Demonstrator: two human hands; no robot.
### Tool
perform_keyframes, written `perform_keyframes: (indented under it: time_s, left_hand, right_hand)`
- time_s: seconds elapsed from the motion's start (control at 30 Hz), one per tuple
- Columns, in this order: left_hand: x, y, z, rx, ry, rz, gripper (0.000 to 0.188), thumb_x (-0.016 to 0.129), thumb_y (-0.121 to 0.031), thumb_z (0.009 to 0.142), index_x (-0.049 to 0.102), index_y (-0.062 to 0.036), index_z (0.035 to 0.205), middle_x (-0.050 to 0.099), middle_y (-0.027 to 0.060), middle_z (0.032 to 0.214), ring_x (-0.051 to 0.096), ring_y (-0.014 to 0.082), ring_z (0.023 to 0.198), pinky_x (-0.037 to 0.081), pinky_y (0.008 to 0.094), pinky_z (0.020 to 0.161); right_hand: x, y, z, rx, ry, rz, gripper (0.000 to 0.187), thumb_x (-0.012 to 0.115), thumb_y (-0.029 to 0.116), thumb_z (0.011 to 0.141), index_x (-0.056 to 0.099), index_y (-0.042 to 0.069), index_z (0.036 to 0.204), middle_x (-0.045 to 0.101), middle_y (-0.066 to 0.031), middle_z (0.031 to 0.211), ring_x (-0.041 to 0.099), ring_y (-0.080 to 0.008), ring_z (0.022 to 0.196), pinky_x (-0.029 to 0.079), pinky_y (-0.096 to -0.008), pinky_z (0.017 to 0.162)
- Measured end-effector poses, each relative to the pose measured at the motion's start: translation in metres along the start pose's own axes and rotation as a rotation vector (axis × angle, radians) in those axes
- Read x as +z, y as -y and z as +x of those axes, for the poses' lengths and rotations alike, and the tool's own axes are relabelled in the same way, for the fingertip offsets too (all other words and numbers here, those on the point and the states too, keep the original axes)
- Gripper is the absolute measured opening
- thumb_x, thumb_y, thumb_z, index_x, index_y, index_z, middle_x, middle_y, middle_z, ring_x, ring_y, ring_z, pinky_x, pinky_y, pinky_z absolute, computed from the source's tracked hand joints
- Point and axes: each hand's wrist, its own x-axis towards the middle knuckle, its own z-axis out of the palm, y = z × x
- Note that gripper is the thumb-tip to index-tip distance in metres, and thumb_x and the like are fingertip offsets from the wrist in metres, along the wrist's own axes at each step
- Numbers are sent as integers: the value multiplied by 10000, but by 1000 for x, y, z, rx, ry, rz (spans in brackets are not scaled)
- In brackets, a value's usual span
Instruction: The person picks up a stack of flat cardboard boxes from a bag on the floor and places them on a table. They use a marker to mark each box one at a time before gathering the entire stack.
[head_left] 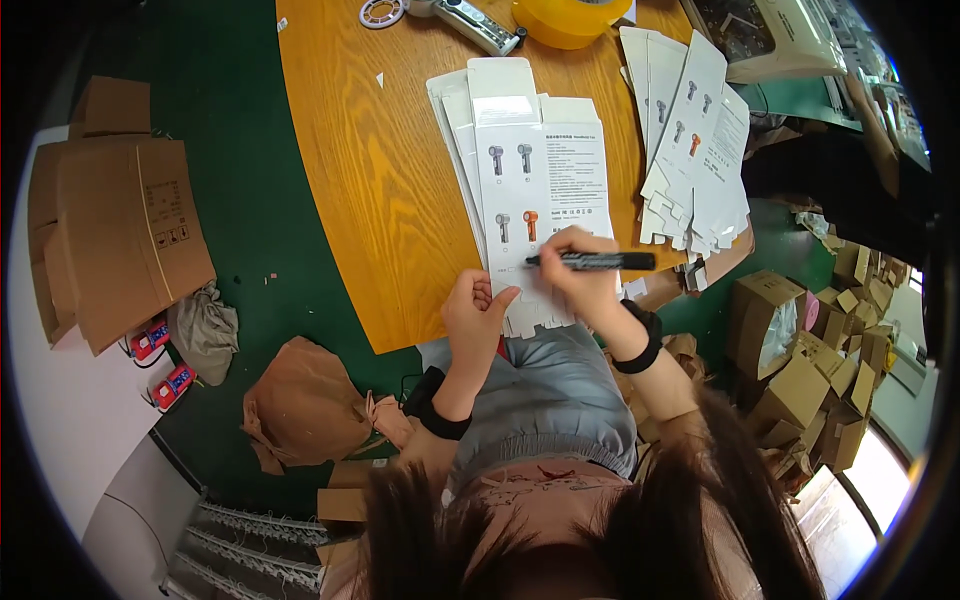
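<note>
My right hand (580, 275) grips a black marker pen (592, 261), its tip on the lower part of a flat white carton blank (545, 180) printed with small fan pictures. My left hand (476, 312) presses its fingertips on the near left edge of that blank, holding it down. The blank tops a stack of similar flattened cartons on the wooden table (380, 180).
A second fanned stack of white blanks (695, 140) lies to the right. A tape dispenser (470, 20) and a yellow tape roll (570, 18) sit at the far edge. Brown cardboard boxes (120, 230) stand left on the green floor; more boxes (810, 380) pile right.
</note>
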Motion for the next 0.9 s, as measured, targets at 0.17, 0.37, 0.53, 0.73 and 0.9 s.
perform_keyframes:
  time_s: [0.17,0.37,0.53,0.73,0.9]
  left_hand:
    - [0,-3,1,29,13,-35,228,701,-44,669,498,-3,764,499,11,610,438,64,512,375,195,479]
    - [2,-7,-2,77,-10,91,195,660,-23,714,484,7,794,538,33,657,491,62,555,418,192,508]
    - [-8,-46,-20,-77,-8,-321,191,617,-6,754,460,27,856,575,76,747,563,98,653,475,217,572]
    - [37,-113,-3,-139,218,-589,292,614,16,746,426,58,965,583,137,889,591,165,791,510,266,651]
    - [68,-78,15,342,277,-199,417,646,-16,727,410,47,1064,560,163,975,587,190,847,505,261,666]
  right_hand:
    - [14,-10,-11,6,83,-20,99,628,72,704,570,4,661,562,-64,573,518,-108,479,410,-226,464]
    - [15,-20,-9,-201,72,-156,105,618,71,716,548,15,660,551,-58,570,539,-120,493,420,-236,455]
    - [-24,5,-27,89,-383,518,114,554,113,783,492,50,712,530,-68,608,488,-122,454,408,-221,430]
    - [-109,30,-45,-126,-772,480,154,510,130,816,421,42,726,503,-65,589,468,-111,480,403,-219,463]
    - [-104,32,-23,-88,-731,357,128,501,119,824,450,15,769,519,-71,614,476,-110,491,413,-214,501]
